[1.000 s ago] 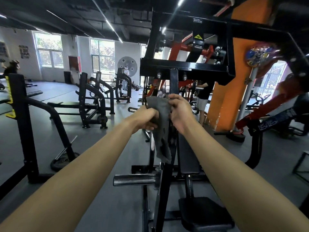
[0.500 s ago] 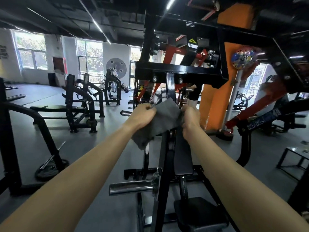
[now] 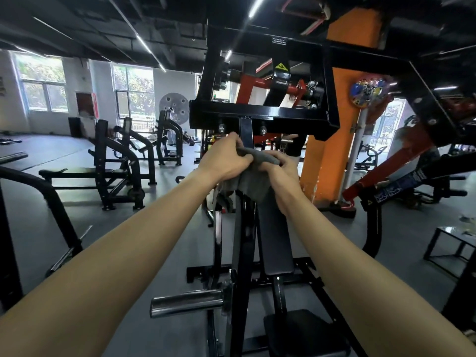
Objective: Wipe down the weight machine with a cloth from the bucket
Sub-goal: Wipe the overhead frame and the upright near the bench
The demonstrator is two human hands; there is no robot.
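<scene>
Before machine upright (image 3: pixel 246 132): left hand (image 3: pixel 224 162), right hand (image 3: pixel 282 173) now closer, fingers clamped round bunched cloth (image 3: pixel 253 182).

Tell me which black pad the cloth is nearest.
The upright back pad; the cloth, gripped by the left hand and right hand, hangs at its top; the seat pad lies below.

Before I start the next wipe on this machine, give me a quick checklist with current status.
1. Cloth held: ok, left hand and right hand both grip the grey cloth.
2. Cloth spread flat: not ok, bunched between the hands.
3. Cloth touching the upright post: cannot tell.
4. Cloth damp: cannot tell.
5. Reach to the bucket: cannot tell, not in view.
</scene>
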